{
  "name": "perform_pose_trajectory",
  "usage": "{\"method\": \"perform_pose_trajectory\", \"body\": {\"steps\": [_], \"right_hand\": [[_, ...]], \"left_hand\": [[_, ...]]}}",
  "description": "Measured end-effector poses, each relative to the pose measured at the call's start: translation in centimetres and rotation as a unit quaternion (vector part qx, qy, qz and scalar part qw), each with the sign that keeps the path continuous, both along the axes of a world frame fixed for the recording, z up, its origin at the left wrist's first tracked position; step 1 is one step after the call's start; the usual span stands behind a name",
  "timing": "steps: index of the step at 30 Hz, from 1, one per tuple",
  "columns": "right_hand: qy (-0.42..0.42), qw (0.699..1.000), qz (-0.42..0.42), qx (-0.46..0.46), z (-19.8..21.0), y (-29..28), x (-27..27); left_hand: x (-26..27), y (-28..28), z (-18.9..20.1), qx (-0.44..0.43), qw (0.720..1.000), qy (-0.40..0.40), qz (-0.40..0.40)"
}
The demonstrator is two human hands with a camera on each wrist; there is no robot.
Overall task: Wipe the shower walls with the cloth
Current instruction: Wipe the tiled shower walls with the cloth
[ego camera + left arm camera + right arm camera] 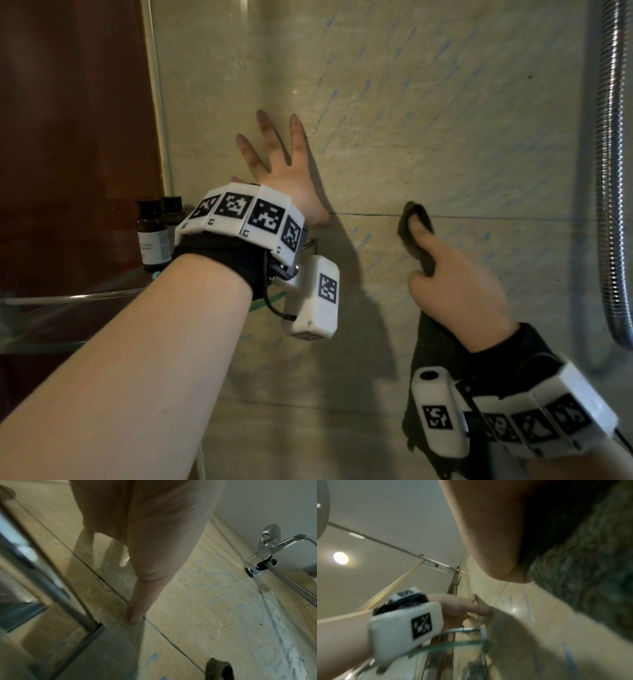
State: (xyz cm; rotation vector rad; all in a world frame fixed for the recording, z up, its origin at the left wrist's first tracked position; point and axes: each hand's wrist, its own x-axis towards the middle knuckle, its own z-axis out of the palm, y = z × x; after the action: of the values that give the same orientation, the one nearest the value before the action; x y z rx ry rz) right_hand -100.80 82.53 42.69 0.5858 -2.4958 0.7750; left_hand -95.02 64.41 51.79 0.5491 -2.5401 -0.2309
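The beige tiled shower wall (428, 113) fills the head view, flecked with blue streaks (407, 82). My left hand (274, 161) lies flat on the wall with fingers spread, holding nothing; its thumb (137, 609) rests on a grout line. My right hand (455, 284) grips a dark cloth (416, 233) and holds it against the wall at the grout line, a finger on top of the cloth. The cloth's tail hangs below the right wrist. The cloth (583, 577) fills the right side of the right wrist view, beside my palm.
A glass corner shelf (68, 301) at the left carries two brown bottles (152, 236). A glass panel edge (157, 96) rises above it. A chrome shower hose (613, 171) hangs at the right, running up to a shower head (272, 534).
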Motion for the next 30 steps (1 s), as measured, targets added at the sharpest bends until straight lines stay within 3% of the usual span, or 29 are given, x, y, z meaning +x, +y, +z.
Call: {"method": "perform_pose_trajectory", "body": {"steps": [4,6,10,16,22,27,30], "right_hand": [[0.019,0.991,-0.077,-0.107,0.5,1.9,-0.6],[0.029,0.992,-0.077,-0.093,0.3,1.5,-0.4],[0.001,1.000,0.012,0.001,-0.5,0.1,0.0],[0.017,0.993,-0.081,-0.088,0.2,1.7,0.2],[-0.016,0.999,0.020,-0.032,0.0,0.3,0.9],[-0.030,0.990,-0.091,-0.101,1.0,2.2,1.0],[-0.033,0.988,-0.072,-0.129,1.3,2.5,1.1]], "left_hand": [[0.0,-0.1,-0.2,-0.008,1.000,0.004,-0.001],[-0.1,-0.1,-0.1,-0.007,1.000,-0.001,-0.001],[0.0,-0.1,0.1,-0.003,1.000,-0.015,0.002],[0.1,-0.1,0.0,-0.007,1.000,-0.011,0.001],[0.0,-0.1,0.0,-0.006,1.000,-0.008,-0.002],[-0.1,-0.2,-0.1,-0.007,1.000,-0.007,-0.003],[-0.1,-0.3,0.0,-0.006,1.000,-0.010,-0.003]]}}
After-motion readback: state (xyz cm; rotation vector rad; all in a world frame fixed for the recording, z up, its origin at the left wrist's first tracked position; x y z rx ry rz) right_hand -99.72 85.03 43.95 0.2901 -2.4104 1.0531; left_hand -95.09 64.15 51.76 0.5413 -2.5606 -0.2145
